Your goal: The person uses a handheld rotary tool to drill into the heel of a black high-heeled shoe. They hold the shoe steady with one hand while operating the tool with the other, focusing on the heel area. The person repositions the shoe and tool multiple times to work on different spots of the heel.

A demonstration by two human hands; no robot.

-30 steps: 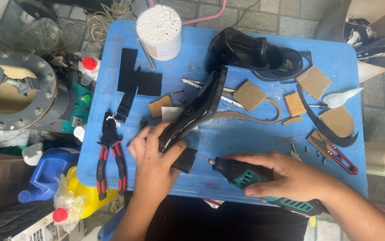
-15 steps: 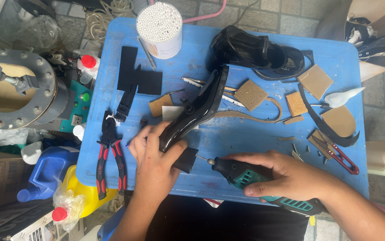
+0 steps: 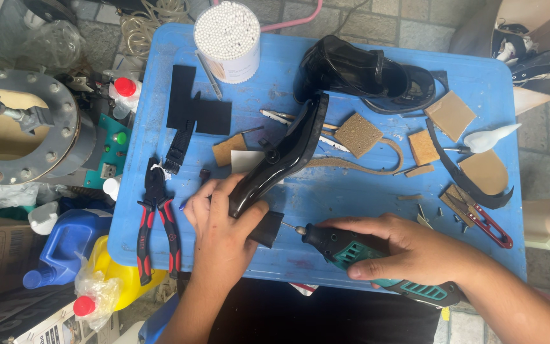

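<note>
Head view, the only one. The left hand [image 3: 224,223] lies at the near edge of the blue table [image 3: 377,185], its fingers curled around the heel end of a glossy black shoe [image 3: 281,159]. The shoe rests on its side and runs diagonally from that grip up toward the middle of the table; its block heel [image 3: 267,229] sticks out beside the thumb.

The right hand [image 3: 409,248] is wrapped firmly around a teal and black rotary tool [image 3: 351,248], which lies nearly level along the front edge. The tool's thin bit [image 3: 291,227] points left and sits right at the heel (contact cannot be confirmed at this size).

Surroundings noted:
- A second black shoe [image 3: 364,73] stands at the far side of the table, well apart from the hands.
- A white tub of cotton swabs [image 3: 227,38] sits at the far left corner, with flat black material pieces [image 3: 192,105] just beside it.
- Red-handled pliers [image 3: 157,223] lie at the left edge, near the left hand.
- Tan cork-like scraps [image 3: 358,134] lie scattered across the middle and right of the table, among them a curved black strap [image 3: 466,175].
- Small red-handled snips [image 3: 488,223] lie near the right edge.
- A blue jug [image 3: 65,245] and a yellow container [image 3: 112,274] stand on the floor to the left.
</note>
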